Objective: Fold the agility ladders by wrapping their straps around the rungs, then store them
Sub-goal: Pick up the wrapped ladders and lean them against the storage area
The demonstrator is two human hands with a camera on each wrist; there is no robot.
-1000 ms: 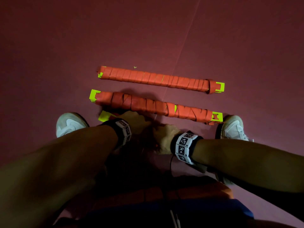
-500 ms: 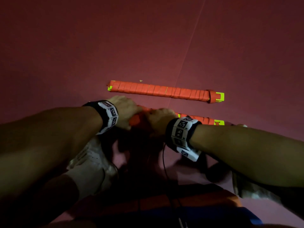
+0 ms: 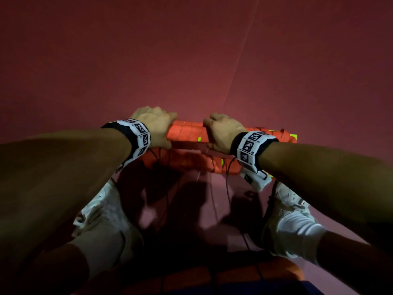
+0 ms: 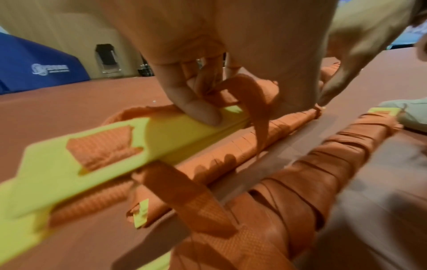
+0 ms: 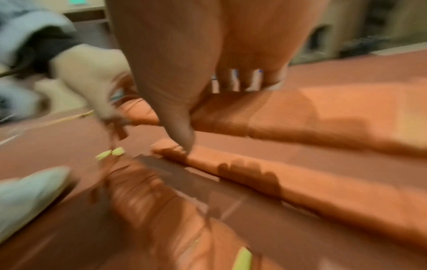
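Third bundle (image 3: 187,133) gripped overhand by left hand (image 3: 154,126) and right hand (image 3: 223,133), lifted above two wrapped bundles (image 4: 323,164) on floor (image 3: 191,60), likely for stacking together.

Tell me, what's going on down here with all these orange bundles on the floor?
A person is packing up agility ladders on a red mat. Both the left hand and the right hand grip one bundle of yellow rungs wrapped in orange strap, held just above the mat. Two more wrapped bundles lie below it in the left wrist view. One strap end hangs loose from the held bundle. The person's white shoes stand close behind.
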